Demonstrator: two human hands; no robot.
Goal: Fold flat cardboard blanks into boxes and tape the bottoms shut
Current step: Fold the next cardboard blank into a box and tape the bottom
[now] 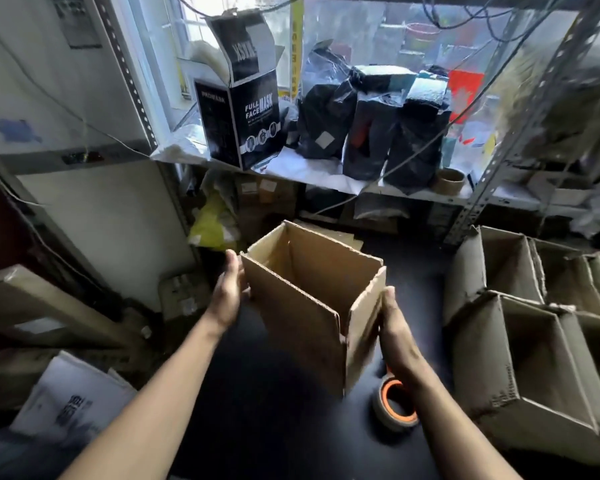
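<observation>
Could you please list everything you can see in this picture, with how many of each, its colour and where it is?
Cardboard box: one, brown, open-topped, held upright over the dark table, centre.
Tape roll: one, orange core, on the table below the right forearm.
Finished boxes: several, brown, stacked on their sides at right; exact count unclear.
Mask box: one, black with white lettering, lid open, on the shelf.
Black bags: about three, on the shelf beside the mask box.
Tape roll on shelf: one, brown, right of the bags.
Yellow bag: one, below the shelf.
Hands: left hand flat against the box's left side; right hand against its right side.
</observation>
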